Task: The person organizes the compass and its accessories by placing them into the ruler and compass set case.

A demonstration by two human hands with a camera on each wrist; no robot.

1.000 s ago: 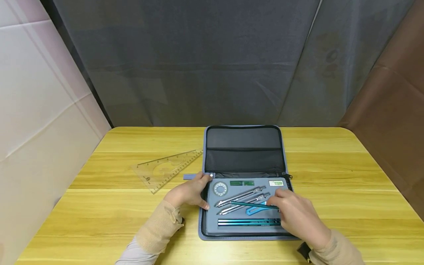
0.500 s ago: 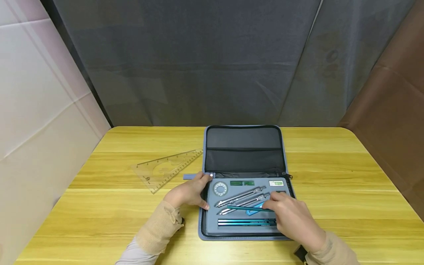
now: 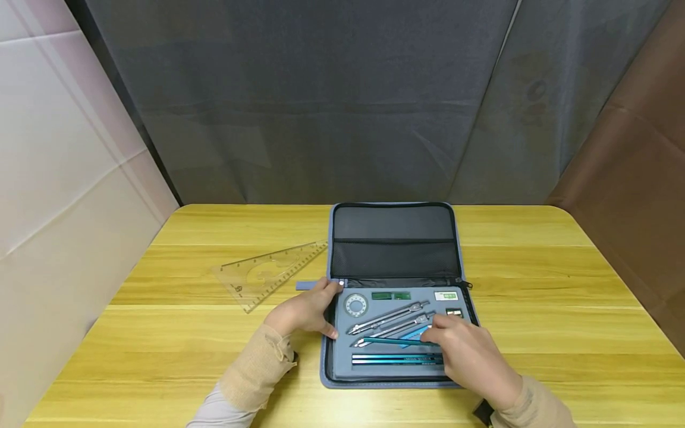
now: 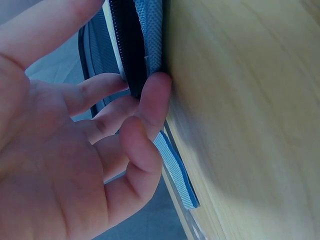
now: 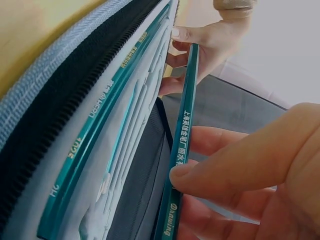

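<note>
An open blue-grey zip case (image 3: 327, 377) lies on the table, its grey tray (image 3: 342, 351) toward me. My left hand (image 3: 305, 306) grips the case's left edge, fingers bent against the zipper side in the left wrist view. My right hand (image 3: 471, 353) pinches a dark green pencil (image 3: 382, 340) between thumb and fingers, as the right wrist view also shows. That pencil (image 5: 185, 110) is held above the tray, over the blue utility knife (image 3: 414, 336). Several pencils (image 3: 396, 359) lie in the front slot, their right ends hidden by my hand. Two silver compasses (image 3: 387, 317) lie behind.
A round white disc (image 3: 355, 305), green small boxes (image 3: 390, 295), a white eraser (image 3: 446, 296) and a sharpener (image 3: 453, 311) sit in the tray. The case lid (image 3: 396, 258) stands open behind. A clear set square (image 3: 273, 273) lies left on the wooden table (image 3: 546, 285).
My right hand has shifted left and slightly nearer with the pencil, which now lies closer to the front slot. The sharpener has come into view. The left hand has stayed put.
</note>
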